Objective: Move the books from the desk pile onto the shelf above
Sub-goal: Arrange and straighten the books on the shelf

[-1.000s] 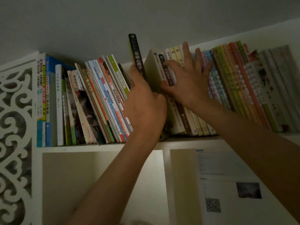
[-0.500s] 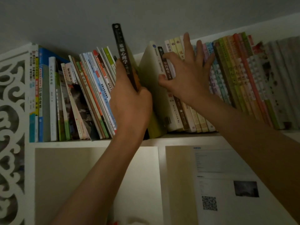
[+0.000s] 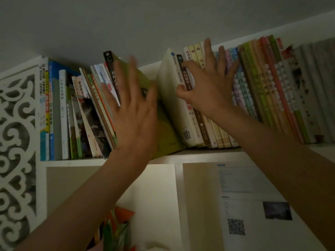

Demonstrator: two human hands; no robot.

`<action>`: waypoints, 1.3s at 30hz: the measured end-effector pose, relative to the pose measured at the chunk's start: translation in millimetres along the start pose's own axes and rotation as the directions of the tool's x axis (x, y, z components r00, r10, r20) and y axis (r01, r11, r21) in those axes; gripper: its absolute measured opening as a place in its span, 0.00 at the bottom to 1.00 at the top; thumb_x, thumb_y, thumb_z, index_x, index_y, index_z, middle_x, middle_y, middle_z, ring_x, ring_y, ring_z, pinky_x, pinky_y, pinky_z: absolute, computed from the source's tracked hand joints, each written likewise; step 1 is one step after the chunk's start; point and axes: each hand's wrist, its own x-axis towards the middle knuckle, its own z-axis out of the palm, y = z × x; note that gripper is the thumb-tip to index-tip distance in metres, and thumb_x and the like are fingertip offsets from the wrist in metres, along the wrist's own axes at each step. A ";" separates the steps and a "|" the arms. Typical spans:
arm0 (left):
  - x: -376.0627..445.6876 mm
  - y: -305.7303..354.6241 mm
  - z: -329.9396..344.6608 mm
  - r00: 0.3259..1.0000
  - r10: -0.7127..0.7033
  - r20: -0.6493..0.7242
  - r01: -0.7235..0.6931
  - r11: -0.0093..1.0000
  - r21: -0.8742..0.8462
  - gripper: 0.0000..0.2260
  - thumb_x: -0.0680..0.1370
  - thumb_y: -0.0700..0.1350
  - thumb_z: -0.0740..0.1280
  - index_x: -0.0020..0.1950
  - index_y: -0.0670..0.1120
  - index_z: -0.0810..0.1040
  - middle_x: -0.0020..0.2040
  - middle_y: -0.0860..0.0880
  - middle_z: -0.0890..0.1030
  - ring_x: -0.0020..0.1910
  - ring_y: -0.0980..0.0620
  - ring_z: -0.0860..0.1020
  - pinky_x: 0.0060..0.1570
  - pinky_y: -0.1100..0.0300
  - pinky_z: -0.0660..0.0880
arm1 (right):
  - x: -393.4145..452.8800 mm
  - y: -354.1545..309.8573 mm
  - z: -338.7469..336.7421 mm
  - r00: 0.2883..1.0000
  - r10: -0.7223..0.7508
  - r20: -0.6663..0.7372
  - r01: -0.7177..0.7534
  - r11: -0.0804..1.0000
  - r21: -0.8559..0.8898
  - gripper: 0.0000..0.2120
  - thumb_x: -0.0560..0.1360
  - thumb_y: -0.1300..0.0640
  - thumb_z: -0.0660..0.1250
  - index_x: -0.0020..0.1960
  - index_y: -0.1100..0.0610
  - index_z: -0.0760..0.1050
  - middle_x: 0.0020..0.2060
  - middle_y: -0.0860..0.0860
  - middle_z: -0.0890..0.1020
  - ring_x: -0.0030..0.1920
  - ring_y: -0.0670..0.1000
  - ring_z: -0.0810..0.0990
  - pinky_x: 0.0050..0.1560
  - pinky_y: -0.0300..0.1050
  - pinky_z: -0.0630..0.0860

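Observation:
A book with a black spine and green cover (image 3: 166, 131) stands tilted left in a gap on the white shelf (image 3: 199, 154), leaning against the left row of books (image 3: 72, 115). My left hand (image 3: 132, 113) lies with straight, spread fingers over its spine and the leaning books beside it. My right hand (image 3: 206, 84) presses spread fingers against the right row of books (image 3: 262, 91), thumb and forefinger on a dark-spined book (image 3: 183, 75) next to a pale thick volume (image 3: 172, 98). The desk pile is out of view.
A white fretwork panel (image 3: 16, 142) closes the shelf's left end. Below the shelf, a printed sheet with a QR code (image 3: 250, 205) is stuck on the wall panel. Red and green folded paper (image 3: 116, 227) shows at the bottom. The ceiling sits close above the book tops.
My left hand has let go of the black-spined book and opened its fingers flat over it. The book now stands deeper in the gap, leaning left. My right hand holds the right row as before.

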 end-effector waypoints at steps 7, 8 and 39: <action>26.5 10.0 6.0 0.507 0.555 0.660 -0.631 0.760 -0.154 0.16 0.80 0.51 0.59 0.68 0.58 0.68 0.68 0.53 0.71 0.68 0.48 0.67 0.70 0.47 0.59 | -0.9 -1.5 0.6 1.000 -0.007 0.015 0.007 1.000 -0.005 0.29 0.69 0.40 0.65 0.69 0.44 0.66 0.77 0.54 0.43 0.75 0.63 0.41 0.68 0.69 0.37; 27.5 15.4 10.6 0.417 0.559 0.717 -0.613 0.755 -0.232 0.17 0.81 0.51 0.56 0.69 0.59 0.66 0.68 0.54 0.70 0.69 0.48 0.66 0.71 0.47 0.56 | -0.8 -1.4 0.2 1.000 -0.006 0.015 0.006 1.000 -0.005 0.29 0.69 0.40 0.65 0.69 0.44 0.66 0.77 0.54 0.43 0.75 0.63 0.41 0.68 0.69 0.37; -12.5 -43.7 5.8 0.915 -0.404 -0.020 0.319 0.749 -0.581 0.32 0.75 0.60 0.64 0.73 0.47 0.61 0.73 0.40 0.63 0.72 0.41 0.61 0.72 0.42 0.52 | -1.4 -1.3 -0.2 0.999 0.004 0.054 -0.002 1.000 -0.031 0.28 0.71 0.39 0.63 0.70 0.40 0.64 0.77 0.52 0.41 0.75 0.61 0.41 0.68 0.69 0.36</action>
